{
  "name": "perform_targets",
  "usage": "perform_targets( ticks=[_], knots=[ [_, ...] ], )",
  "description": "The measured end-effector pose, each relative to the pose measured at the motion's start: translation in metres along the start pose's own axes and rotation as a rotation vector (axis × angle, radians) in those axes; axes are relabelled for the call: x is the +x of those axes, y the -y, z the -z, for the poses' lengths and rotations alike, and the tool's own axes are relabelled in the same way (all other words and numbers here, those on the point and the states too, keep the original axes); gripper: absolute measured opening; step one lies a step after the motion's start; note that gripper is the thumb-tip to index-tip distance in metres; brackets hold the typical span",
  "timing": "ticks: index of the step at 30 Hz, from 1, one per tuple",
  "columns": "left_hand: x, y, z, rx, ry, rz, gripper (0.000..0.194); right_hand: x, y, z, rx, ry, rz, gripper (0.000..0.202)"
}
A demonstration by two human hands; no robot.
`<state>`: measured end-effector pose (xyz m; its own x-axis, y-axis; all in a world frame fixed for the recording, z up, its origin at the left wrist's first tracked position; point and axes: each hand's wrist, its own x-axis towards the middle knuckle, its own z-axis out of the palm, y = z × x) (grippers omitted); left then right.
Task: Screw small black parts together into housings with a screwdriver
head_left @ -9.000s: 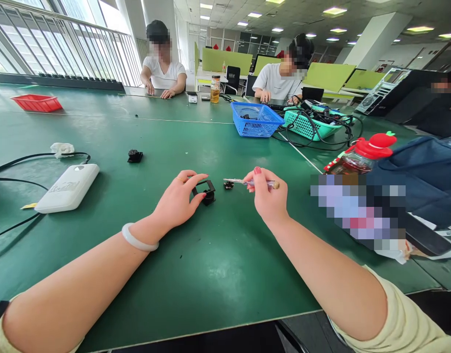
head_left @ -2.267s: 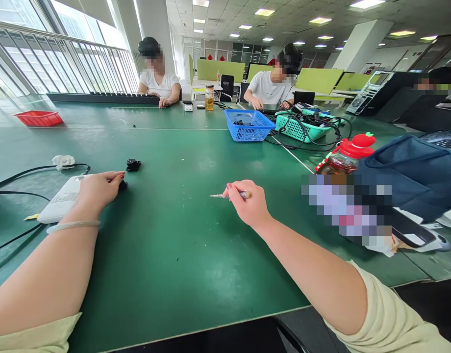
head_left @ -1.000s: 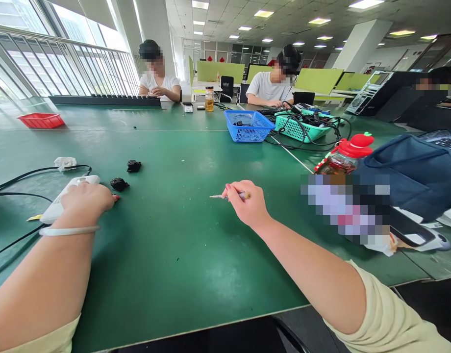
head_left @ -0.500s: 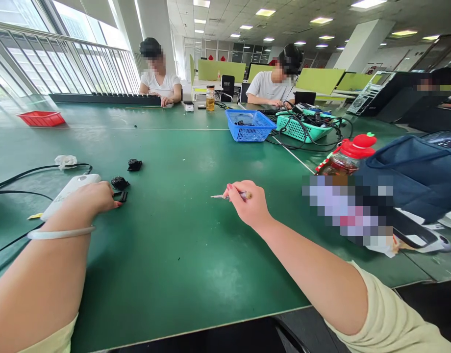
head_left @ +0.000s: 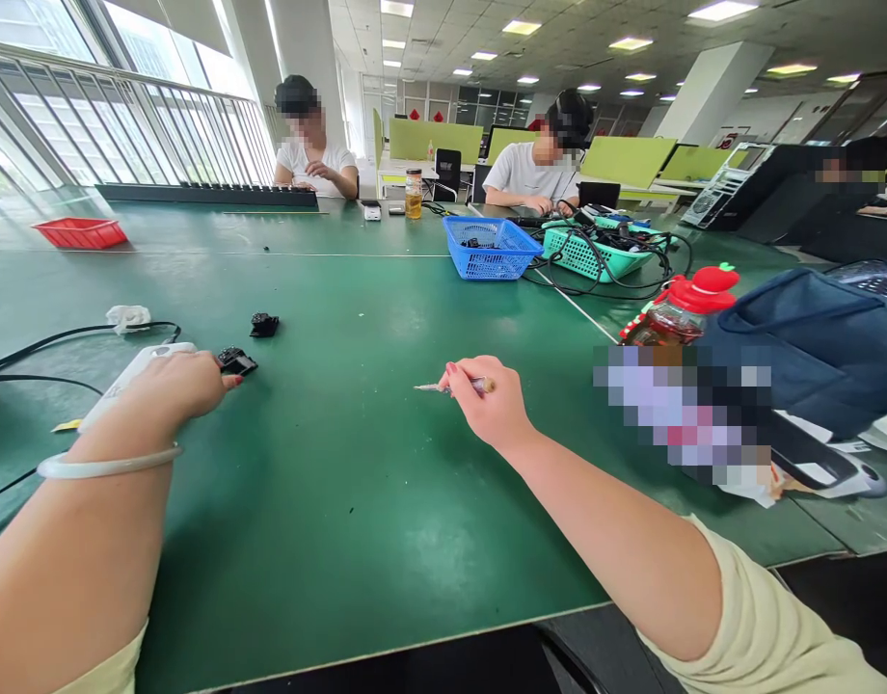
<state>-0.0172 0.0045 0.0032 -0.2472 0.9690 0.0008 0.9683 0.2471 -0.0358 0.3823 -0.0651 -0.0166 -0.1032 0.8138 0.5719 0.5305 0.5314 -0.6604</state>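
My left hand [head_left: 187, 386] is at the left, its fingers curled at the near left end of a small black part [head_left: 239, 362]; thumb and forefinger are close around that end, and the fingertips are partly hidden. A second black piece [head_left: 265, 325] lies just beyond it on the green table [head_left: 357, 463]. Under my left hand and wrist is a long white object [head_left: 136, 371]. Toward the middle, my right hand [head_left: 487, 400] is closed around a thin screwdriver-like tool [head_left: 433, 387], its pointed tip facing left.
Black cables [head_left: 53, 337] run at the left. Farther back are a red tray [head_left: 80, 232], a blue basket [head_left: 493, 253] and a green basket [head_left: 595, 255] with cables. A red-lidded jar [head_left: 667, 323] and a dark blue bag [head_left: 797, 337] stand right. Two people sit across the table.
My left hand has moved slightly; the small black piece it pinched is now against or merged in view with the black part just beyond. My right hand keeps its place with the tool.
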Motion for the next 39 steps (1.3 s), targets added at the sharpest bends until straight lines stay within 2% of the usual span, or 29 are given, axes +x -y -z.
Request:
perform_targets(
  ticks=[1,2,4,6,11,19,22,25,28,31,34,36,39],
  knots=[
    [-0.006,-0.008,0.006,0.064,-0.005,0.052,0.056,0.0,0.0,0.0,-0.003,0.002,0.002,0.046],
    [-0.012,-0.016,0.011,0.073,-0.067,0.096,0.061,0.0,0.001,0.0,-0.005,0.005,0.006,0.046],
    [-0.021,-0.027,0.017,0.059,-0.148,0.171,0.062,0.0,0.001,0.0,-0.005,0.005,0.016,0.046],
    [-0.024,-0.033,0.016,0.065,-0.156,0.182,0.06,0.001,0.002,0.0,-0.004,0.0,0.018,0.047],
    [-0.018,-0.032,0.012,0.127,-0.04,0.171,0.06,0.001,0.001,0.0,-0.006,0.004,0.009,0.046],
    [-0.023,-0.034,0.022,0.123,0.076,0.153,0.061,0.0,0.0,-0.001,0.011,0.007,0.004,0.047],
    [-0.024,-0.033,0.019,0.12,0.066,0.145,0.062,0.0,0.0,-0.001,0.012,0.0,0.011,0.048],
    [-0.024,-0.03,0.016,0.116,0.001,0.102,0.067,0.0,0.0,-0.001,0.013,-0.007,0.018,0.047],
    [-0.023,-0.03,0.014,0.118,-0.06,0.057,0.063,0.001,-0.001,-0.002,0.014,-0.011,0.028,0.046],
    [-0.028,-0.044,0.013,0.149,-0.151,-0.064,0.054,0.001,0.0,-0.002,0.035,-0.042,0.062,0.045],
    [-0.044,-0.08,0.01,0.085,-0.268,-0.348,0.049,-0.001,0.002,-0.001,0.065,-0.111,0.138,0.043],
    [-0.061,-0.112,0.006,-0.012,-0.275,-0.512,0.041,-0.003,0.005,0.0,0.083,-0.154,0.209,0.043],
    [-0.085,-0.151,-0.001,-0.129,-0.204,-0.747,0.032,-0.006,0.01,0.002,0.109,-0.177,0.31,0.046]
  ],
)
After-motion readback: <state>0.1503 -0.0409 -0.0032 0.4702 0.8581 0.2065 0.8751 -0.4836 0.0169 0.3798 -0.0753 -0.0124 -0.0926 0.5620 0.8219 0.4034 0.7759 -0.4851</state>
